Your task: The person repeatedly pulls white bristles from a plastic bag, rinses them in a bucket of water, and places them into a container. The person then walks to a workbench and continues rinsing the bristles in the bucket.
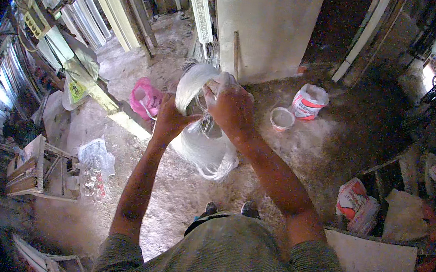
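A looped hank of white fibre [208, 148] hangs in front of me, its strands glossy and loose at the lower end. The left side of the hank is in my left hand [170, 117], whose thumb lies across the strands while the other fingers are mostly hidden. Higher up and to the right, my right hand [232, 105] is closed on the upper strands, fingers bent inward. Between the two hands a few thin strands dangle loose.
Beyond the hank, a pink plastic bag [145, 98] sits left, by a low pale beam [130, 124]. A white bucket [282, 119] and an open white-and-red sack [309, 102] stand right. A wooden frame [36, 172] is at left; a red-and-white sack [356, 205] lies right.
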`<control>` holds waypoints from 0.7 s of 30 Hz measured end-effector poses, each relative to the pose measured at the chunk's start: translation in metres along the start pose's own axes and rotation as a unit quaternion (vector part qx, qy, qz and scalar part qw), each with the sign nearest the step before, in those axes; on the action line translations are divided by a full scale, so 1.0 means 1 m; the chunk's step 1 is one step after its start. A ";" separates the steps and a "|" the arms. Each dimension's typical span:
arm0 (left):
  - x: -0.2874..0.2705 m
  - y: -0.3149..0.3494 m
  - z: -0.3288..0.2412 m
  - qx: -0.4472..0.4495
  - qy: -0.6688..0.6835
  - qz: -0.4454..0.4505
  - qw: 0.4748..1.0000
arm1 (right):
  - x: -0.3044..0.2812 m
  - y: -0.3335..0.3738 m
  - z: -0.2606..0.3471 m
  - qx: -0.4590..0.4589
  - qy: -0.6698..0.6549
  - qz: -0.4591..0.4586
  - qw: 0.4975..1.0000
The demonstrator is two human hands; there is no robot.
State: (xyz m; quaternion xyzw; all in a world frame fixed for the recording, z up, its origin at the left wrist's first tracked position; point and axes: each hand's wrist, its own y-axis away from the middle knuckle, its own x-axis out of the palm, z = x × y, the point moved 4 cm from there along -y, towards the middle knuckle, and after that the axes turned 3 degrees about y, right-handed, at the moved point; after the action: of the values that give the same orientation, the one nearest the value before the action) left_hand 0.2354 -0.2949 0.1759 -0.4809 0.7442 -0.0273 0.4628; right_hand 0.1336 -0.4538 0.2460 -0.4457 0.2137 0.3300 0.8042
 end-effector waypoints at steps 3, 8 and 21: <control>0.016 -0.003 0.018 -0.112 0.230 0.018 0.967 | -0.013 -0.007 0.014 -0.024 0.008 -0.002 1.000; 0.025 -0.007 0.018 -0.206 0.333 -0.061 0.918 | -0.037 -0.019 0.026 -0.082 0.074 -0.040 0.993; 0.067 -0.047 -0.063 0.025 0.188 -0.134 0.973 | -0.071 -0.046 0.045 -0.014 0.175 -0.080 0.981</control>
State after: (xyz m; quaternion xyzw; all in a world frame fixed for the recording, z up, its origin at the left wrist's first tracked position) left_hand 0.2151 -0.3951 0.1901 -0.5509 0.7458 -0.1973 0.3183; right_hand 0.1201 -0.4568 0.3408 -0.5236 0.3098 0.1842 0.7720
